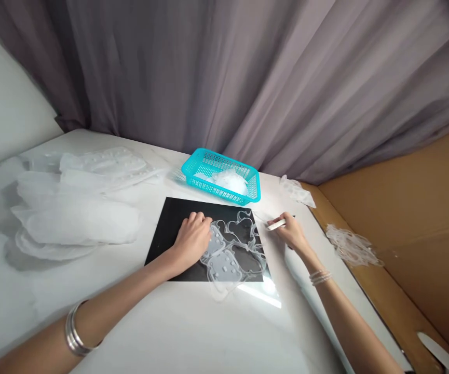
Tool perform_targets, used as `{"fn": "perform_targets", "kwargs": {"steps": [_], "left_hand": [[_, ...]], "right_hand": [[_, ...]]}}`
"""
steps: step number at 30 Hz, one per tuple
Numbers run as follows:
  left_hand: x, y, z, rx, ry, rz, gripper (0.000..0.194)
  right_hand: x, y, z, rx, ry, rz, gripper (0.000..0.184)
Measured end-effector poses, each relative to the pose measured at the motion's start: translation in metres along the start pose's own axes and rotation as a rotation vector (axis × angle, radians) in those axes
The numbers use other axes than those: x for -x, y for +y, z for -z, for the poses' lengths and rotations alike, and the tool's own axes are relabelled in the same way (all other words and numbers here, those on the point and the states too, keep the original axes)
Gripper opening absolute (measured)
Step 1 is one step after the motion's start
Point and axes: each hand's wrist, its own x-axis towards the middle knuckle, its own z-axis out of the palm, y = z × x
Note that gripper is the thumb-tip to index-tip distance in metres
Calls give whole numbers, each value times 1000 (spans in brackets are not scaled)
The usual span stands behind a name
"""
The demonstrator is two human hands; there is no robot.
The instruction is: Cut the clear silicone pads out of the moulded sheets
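Observation:
A black mat point(173, 228) lies on the white table point(169, 332). On it rests a clear plastic sheet point(228, 254) with moulded, dotted shapes. My left hand point(191, 240) presses down on the sheet's left part, fingers curled together. My right hand point(291, 231) hovers at the mat's right edge, closed round a small white tool point(276, 225) that points left toward the sheet.
A turquoise basket point(247, 179) holding clear plastic pieces stands behind the mat. A pile of clear plastic sheets point(76, 208) covers the table's left. Plastic scraps point(349, 245) lie by the brown cardboard wall point(422, 208) at right. A grey curtain hangs behind.

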Motion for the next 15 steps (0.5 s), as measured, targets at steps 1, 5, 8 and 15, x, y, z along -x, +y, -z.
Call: {"fn": "perform_targets", "kwargs": {"steps": [1,5,8,15], "left_hand": [[0,-1,2,-27,-3,5,24],[-4,-8,11,-76,-20,28,12],[-13,-16,14,-64,-21,49,12],[-7,-14,21,-42,41,22,25]], "right_hand": [[2,0,-5,-1,-21,10,21],[-4,-3,-14,0,-36,52,16],[-24,3,-4,20,63,17,7],[-45,17,23,14,229,-79,15]]}}
